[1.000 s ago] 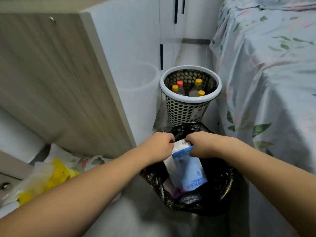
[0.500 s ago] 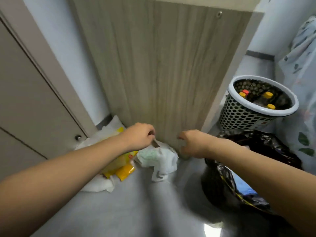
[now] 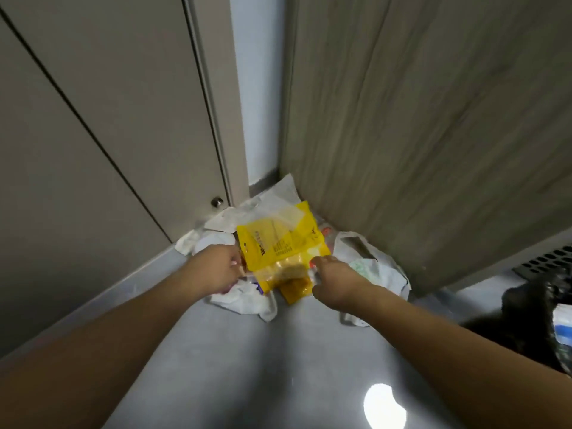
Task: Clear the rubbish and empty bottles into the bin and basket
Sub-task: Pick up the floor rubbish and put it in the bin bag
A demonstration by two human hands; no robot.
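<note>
I judge this to be the pick-up step for the loose rubbish heaped in the corner at the middle of the frame, where the grey door meets the wood-grain cabinet side. My left hand (image 3: 221,267) sits at the left edge of the yellow packet (image 3: 283,243), fingers curled in toward it; they seem to pinch that edge, though blur hides the fingertips. My right hand (image 3: 335,278) is at the packet's lower right corner, fingers curled over the clear crinkled end, and I read that as a grip too. The packet looks raised a little off the pile, tilted up toward me between both hands.

Still on the floor (image 3: 247,366) around it: crumpled white paper (image 3: 244,300) just below my left hand, a flat white wrapper (image 3: 266,199) behind the packet against the skirting, and a white plastic bag (image 3: 371,264) with green print to the right, against the cabinet (image 3: 433,119). The bin (image 3: 532,308), lined in black, shows only at the right edge of the frame, well apart from the pile; the basket I cannot make out for certain from here.

Next I would need to lift the packet clear of the papers under it without dragging them along, then swing right to the bin's mouth. The film is slippery and light, so a firm pinch matters. Plenty of rubbish remains, so the task is partway at best.
</note>
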